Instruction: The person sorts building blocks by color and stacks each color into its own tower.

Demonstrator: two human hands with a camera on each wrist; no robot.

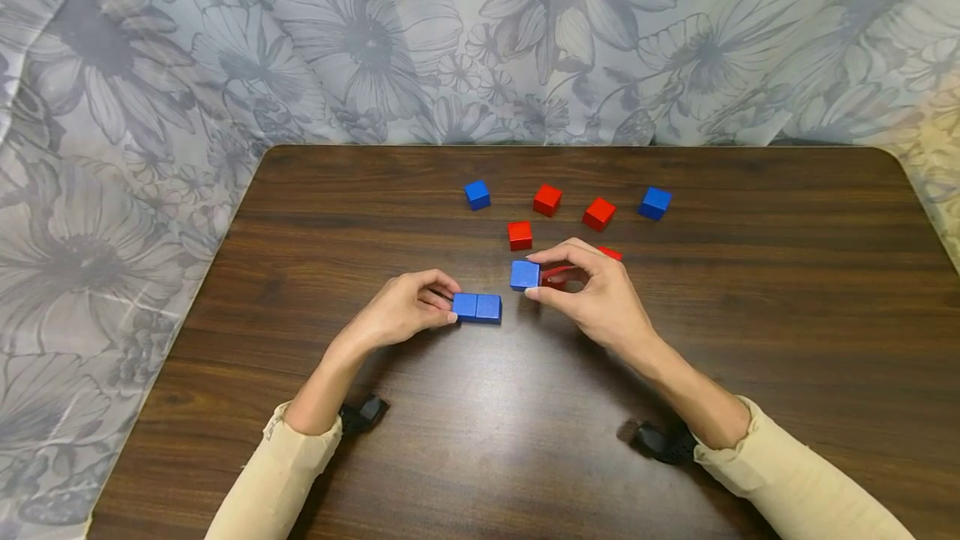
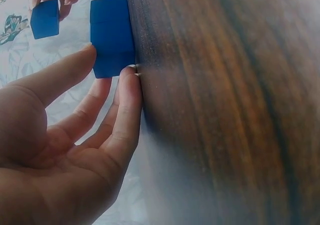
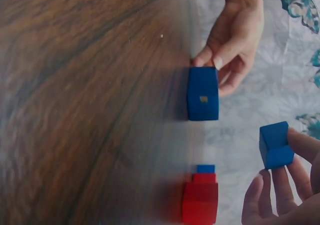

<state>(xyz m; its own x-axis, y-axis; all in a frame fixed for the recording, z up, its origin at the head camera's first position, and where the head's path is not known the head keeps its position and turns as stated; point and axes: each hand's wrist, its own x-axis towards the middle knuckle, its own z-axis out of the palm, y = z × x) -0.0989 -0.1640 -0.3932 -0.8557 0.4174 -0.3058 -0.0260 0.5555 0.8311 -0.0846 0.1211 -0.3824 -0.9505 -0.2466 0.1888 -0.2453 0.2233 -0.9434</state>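
Two blue cubes (image 1: 477,307) lie side by side and touching on the table, in front of the person. The left hand (image 1: 401,307) pinches the left end of this pair between thumb and fingers, as the left wrist view also shows. Just right of the pair and raised off the table, a third blue cube (image 3: 276,145) is held by the right hand (image 1: 592,294), thumb on one side and fingertips on the other. A red cube (image 1: 555,276) shows partly between the right hand's fingers, behind the held cube.
Farther back lie a red cube (image 1: 520,236), two more red cubes, a blue cube (image 1: 477,195) on the left and another blue cube (image 1: 655,202) on the right. One more red cube (image 1: 611,253) is mostly hidden by the right hand. Floral cloth (image 1: 360,48) hangs behind the brown table (image 1: 787,273).
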